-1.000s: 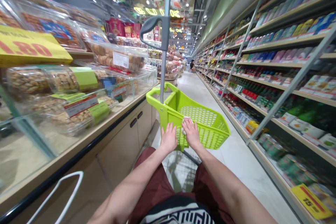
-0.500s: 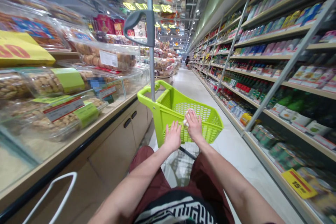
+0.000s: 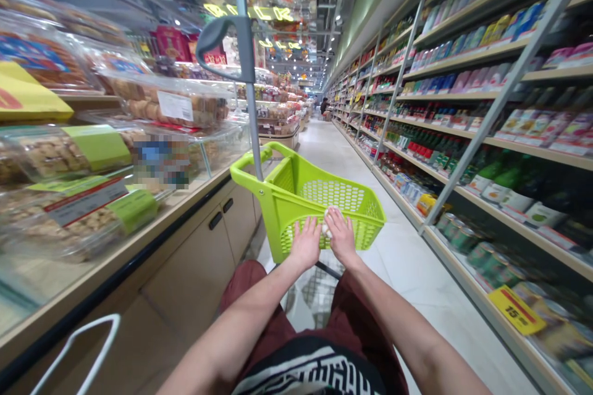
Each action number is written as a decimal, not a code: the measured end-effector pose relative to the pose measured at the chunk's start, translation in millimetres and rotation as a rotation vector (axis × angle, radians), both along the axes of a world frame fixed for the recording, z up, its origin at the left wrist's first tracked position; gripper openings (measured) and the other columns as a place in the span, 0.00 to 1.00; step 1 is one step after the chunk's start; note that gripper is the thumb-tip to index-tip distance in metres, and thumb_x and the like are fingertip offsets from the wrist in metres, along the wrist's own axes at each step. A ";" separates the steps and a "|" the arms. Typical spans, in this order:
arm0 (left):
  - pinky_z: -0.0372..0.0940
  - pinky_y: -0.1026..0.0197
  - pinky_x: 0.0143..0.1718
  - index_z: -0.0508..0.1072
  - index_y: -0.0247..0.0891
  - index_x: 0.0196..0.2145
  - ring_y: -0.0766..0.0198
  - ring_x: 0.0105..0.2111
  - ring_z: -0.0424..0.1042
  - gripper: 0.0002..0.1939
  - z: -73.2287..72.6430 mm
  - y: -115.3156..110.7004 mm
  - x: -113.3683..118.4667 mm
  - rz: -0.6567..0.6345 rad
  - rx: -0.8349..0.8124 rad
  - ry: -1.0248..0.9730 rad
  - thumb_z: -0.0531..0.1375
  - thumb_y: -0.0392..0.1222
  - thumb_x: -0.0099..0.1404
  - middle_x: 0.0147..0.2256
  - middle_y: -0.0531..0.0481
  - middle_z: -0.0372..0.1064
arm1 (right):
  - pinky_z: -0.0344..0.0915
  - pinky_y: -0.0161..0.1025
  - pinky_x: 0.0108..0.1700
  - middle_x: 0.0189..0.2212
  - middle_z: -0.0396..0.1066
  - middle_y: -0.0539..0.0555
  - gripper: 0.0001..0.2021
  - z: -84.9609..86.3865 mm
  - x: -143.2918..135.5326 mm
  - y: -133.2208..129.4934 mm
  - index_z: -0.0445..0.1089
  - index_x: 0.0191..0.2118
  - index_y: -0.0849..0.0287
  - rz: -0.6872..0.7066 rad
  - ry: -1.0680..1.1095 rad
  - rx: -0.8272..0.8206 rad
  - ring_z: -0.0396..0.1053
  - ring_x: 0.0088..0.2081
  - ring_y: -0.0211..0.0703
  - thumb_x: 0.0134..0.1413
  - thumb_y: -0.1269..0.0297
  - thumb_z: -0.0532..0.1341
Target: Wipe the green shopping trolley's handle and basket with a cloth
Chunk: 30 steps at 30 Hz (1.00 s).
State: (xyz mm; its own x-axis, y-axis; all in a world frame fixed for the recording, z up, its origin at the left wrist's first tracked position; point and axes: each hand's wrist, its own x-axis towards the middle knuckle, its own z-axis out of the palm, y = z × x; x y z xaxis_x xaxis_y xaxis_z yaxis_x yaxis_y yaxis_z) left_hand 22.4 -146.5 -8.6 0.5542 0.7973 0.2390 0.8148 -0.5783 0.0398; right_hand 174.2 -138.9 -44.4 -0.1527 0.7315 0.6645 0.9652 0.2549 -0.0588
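While the left hand (image 3: pixel 306 245) lies flat on the near side of a lime-green basket (image 3: pixel 280 207), just below its upper edge, fingers spread and gripping nothing, the right hand (image 3: pixel 341 237) has its fingers bent over a crumpled white cloth (image 3: pixel 326 230), pressing it to that same side. Compared with half a second ago, the right hand sits lower, fingertips level with the upper edge rather than above it, and closer to the left. The basket stands in a shop aisle. On the shelving to the right, a yellow price tag (image 3: pixel 516 308) reads 15, its smaller digits unclear. Overhead, a blurred glowing sign (image 3: pixel 252 12) appears to spell BULK. Counted: one basket, one gray pole (image 3: pixel 252 129) bearing one gray handle (image 3: pixel 246 49), two dark cabinet pulls (image 3: pixel 215 220) at left, and one person (image 3: pixel 325 108) far down the aisle.
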 end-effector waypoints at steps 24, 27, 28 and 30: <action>0.35 0.44 0.58 0.40 0.32 0.60 0.57 0.61 0.35 0.35 21.6 -17.0 73.9 -0.214 0.018 0.016 0.46 0.33 0.55 0.62 0.46 0.35 | 0.41 0.54 0.57 0.59 0.48 0.56 0.22 -4.8 64.6 -12.7 0.56 0.56 0.57 -0.191 0.050 0.009 0.39 0.61 0.43 0.55 0.75 0.45; 0.34 0.43 0.58 0.42 0.32 0.60 0.57 0.61 0.35 0.34 16.7 -20.2 76.0 -0.228 -0.011 0.061 0.46 0.34 0.55 0.62 0.45 0.36 | 0.43 0.54 0.56 0.59 0.49 0.56 0.23 -30.7 70.1 -18.4 0.55 0.56 0.57 -0.205 0.013 -0.103 0.41 0.61 0.45 0.54 0.75 0.46; 0.35 0.44 0.58 0.43 0.32 0.60 0.56 0.61 0.35 0.34 13.1 -20.4 75.0 -0.227 -0.023 0.073 0.47 0.35 0.55 0.62 0.45 0.36 | 0.44 0.54 0.56 0.59 0.50 0.56 0.23 -40.4 70.9 -21.8 0.56 0.56 0.57 -0.205 0.003 -0.142 0.42 0.60 0.46 0.53 0.75 0.47; 0.35 0.44 0.58 0.45 0.32 0.59 0.56 0.61 0.35 0.33 5.7 -18.7 71.5 -0.213 -0.048 0.089 0.47 0.35 0.55 0.62 0.44 0.36 | 0.46 0.53 0.55 0.58 0.51 0.56 0.25 -55.0 71.6 -29.1 0.58 0.55 0.56 -0.203 -0.010 -0.214 0.45 0.59 0.47 0.50 0.77 0.49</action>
